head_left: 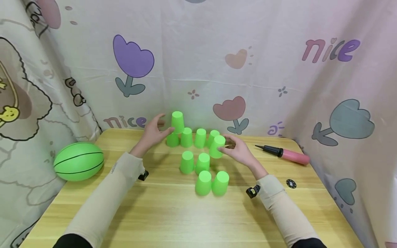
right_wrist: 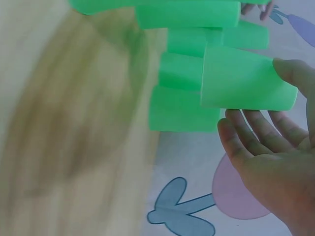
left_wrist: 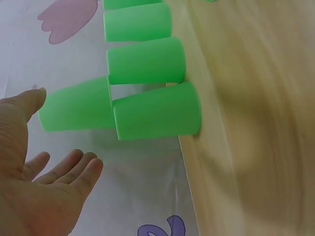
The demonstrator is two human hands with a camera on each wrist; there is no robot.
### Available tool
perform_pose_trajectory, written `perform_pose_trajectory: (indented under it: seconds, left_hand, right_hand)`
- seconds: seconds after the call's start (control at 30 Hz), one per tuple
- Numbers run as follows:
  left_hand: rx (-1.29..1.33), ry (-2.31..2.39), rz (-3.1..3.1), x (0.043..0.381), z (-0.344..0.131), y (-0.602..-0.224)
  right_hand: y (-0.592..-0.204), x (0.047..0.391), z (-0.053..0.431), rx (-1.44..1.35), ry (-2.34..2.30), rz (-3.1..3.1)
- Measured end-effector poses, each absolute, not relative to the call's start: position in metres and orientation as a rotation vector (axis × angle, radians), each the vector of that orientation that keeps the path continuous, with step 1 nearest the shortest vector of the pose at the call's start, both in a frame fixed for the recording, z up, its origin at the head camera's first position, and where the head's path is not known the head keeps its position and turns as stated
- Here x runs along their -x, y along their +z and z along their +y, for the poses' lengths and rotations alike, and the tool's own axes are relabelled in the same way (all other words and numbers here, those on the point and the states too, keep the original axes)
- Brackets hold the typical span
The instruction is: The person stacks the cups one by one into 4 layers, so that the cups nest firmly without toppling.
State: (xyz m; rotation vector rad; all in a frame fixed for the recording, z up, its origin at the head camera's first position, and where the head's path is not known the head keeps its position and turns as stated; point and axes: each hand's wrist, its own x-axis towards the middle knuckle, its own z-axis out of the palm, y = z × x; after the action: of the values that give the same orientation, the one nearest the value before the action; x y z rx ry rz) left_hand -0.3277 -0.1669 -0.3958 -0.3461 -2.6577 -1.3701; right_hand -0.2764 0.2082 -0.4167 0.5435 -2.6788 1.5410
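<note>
Several bright green cups stand upside down along the table's back edge, among them a left-end cup (head_left: 172, 140) and a middle cup (head_left: 200, 138). One upper cup (head_left: 177, 121) sits on the left part of that row. Beside it my left hand (head_left: 152, 131) has its fingers spread; in the left wrist view the thumb is close to the cup's narrow end, and contact is unclear. My right hand (head_left: 238, 151) grips another green cup (right_wrist: 248, 78) between thumb and fingers, in front of the row's right end. Whether this cup touches those behind it is hard to tell.
Nearer the front stand more green cups, including a left one (head_left: 187, 162) and a front right one (head_left: 220, 183). A green ball (head_left: 79, 162) lies at the left edge. On the right are a pink-and-black hand pump (head_left: 283, 154) and a black round chip (head_left: 291, 183). A printed curtain (head_left: 192, 62) hangs behind.
</note>
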Motion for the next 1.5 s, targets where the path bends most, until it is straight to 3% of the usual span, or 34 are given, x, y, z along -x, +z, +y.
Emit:
perform_pose_trajectory:
  seconds: [0.73,1.5]
  left_hand:
    - [0.710,-1.502,-2.603,0.263,-0.149,-0.437]
    - [0.781,-1.597,-2.607,0.246,-0.130,-0.464]
  right_hand:
    - [-0.390,0.322,0.195,-0.471,1.497,-2.609]
    - [-0.388,0.341,0.178,-0.440,1.496,-2.607]
